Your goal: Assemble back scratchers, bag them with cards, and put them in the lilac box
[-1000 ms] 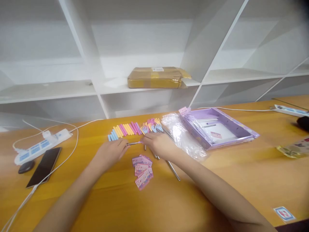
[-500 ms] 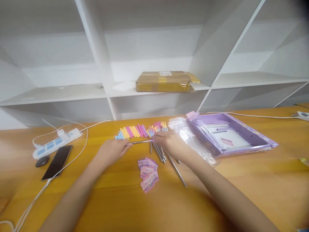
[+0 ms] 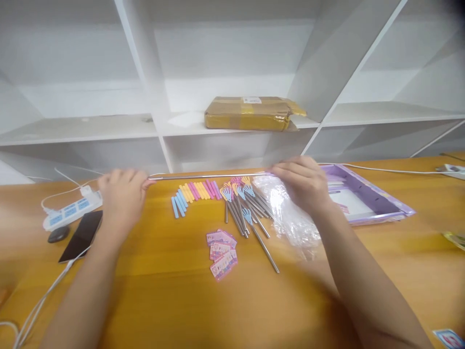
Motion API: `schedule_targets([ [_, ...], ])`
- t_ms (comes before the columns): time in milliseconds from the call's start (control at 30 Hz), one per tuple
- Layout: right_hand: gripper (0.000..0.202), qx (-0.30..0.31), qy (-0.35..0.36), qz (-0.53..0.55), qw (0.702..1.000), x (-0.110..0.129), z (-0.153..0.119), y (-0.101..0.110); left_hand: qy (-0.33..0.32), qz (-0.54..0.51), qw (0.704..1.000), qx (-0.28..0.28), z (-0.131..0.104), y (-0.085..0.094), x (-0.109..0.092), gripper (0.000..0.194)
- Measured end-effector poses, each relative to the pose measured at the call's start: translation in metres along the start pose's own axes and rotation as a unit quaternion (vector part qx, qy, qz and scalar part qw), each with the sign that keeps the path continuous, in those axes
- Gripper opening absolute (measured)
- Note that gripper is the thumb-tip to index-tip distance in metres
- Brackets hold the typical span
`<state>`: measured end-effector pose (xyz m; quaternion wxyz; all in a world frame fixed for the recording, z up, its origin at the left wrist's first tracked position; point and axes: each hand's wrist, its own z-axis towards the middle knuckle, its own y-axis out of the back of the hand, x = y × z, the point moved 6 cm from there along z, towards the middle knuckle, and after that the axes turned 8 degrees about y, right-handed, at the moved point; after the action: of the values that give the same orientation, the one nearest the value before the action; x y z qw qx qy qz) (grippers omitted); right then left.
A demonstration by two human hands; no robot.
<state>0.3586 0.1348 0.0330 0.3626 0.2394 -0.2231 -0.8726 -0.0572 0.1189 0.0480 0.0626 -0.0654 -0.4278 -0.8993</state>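
Note:
A long thin telescopic metal rod [image 3: 207, 176] stretches level between my two hands, above the back of the table. My left hand [image 3: 121, 196] is closed on its left end, and my right hand [image 3: 303, 184] is closed around its right end, where a bit of purple shows. Below the rod lies a pile of back scratchers with metal shafts [image 3: 267, 249] and blue, yellow and pink hand-shaped heads [image 3: 247, 214]. Left of them, coloured tube-like sleeves [image 3: 198, 190] in blue, yellow, pink and purple lie in a row. Several pink printed cards [image 3: 222, 254] lie overlapping in front.
Clear plastic bags [image 3: 296, 218] and a purple box [image 3: 381, 215] lie at the right. On the left are a white power strip [image 3: 72, 213], a black phone [image 3: 82, 237], a black mouse [image 3: 58, 234] and white cables. A taped carton [image 3: 247, 116] sits on the shelf behind.
My hands have moved apart and away from me, and the rod between them has become much longer. The pile of back scratchers under my right hand is now uncovered.

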Motion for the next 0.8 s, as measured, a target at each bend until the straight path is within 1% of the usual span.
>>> schedule_targets([
  [33, 0.027, -0.005, -0.005, -0.013, 1.0, -0.005, -0.001, 0.005, 0.013, -0.001, 1.0, -0.014, 0.0, 0.001, 0.008, 0.043],
  [133, 0.028, -0.013, -0.02, -0.044, 0.999, -0.016, -0.005, 0.016, 0.02, -0.023, 0.999, -0.033, 0.002, -0.002, 0.028, 0.042],
  [267, 0.026, -0.052, -0.017, -0.072, 0.996, -0.025, -0.009, 0.03, 0.038, -0.036, 0.997, -0.047, 0.004, -0.008, 0.044, 0.046],
  [300, 0.026, -0.054, -0.019, -0.079, 0.995, -0.027, -0.01, 0.031, 0.038, -0.033, 0.998, -0.04, 0.005, -0.01, 0.046, 0.047],
  [367, 0.028, -0.038, -0.04, -0.09, 0.994, -0.034, -0.014, 0.031, 0.036, -0.028, 0.999, -0.016, 0.006, -0.014, 0.048, 0.05],
  [467, 0.031, -0.003, -0.097, -0.092, 0.991, -0.051, -0.026, 0.028, 0.034, -0.027, 0.999, 0.023, 0.008, -0.022, 0.057, 0.055],
  [533, 0.032, -0.013, -0.122, -0.095, 0.988, -0.065, -0.037, 0.03, 0.042, -0.019, 0.998, 0.03, 0.008, -0.028, 0.071, 0.056],
  [633, 0.031, -0.057, -0.124, -0.113, 0.984, -0.085, -0.056, 0.036, 0.052, -0.02, 0.998, 0.04, 0.007, -0.036, 0.095, 0.057],
  [667, 0.031, -0.058, -0.127, -0.117, 0.983, -0.091, -0.061, 0.036, 0.051, -0.024, 0.997, 0.045, 0.006, -0.038, 0.1, 0.056],
  [733, 0.031, -0.046, -0.139, -0.12, 0.982, -0.099, -0.069, 0.034, 0.048, -0.032, 0.997, 0.054, 0.005, -0.04, 0.106, 0.055],
  [800, 0.032, -0.041, -0.142, -0.122, 0.982, -0.103, -0.072, 0.033, 0.048, -0.037, 0.997, 0.053, 0.005, -0.038, 0.108, 0.053],
])
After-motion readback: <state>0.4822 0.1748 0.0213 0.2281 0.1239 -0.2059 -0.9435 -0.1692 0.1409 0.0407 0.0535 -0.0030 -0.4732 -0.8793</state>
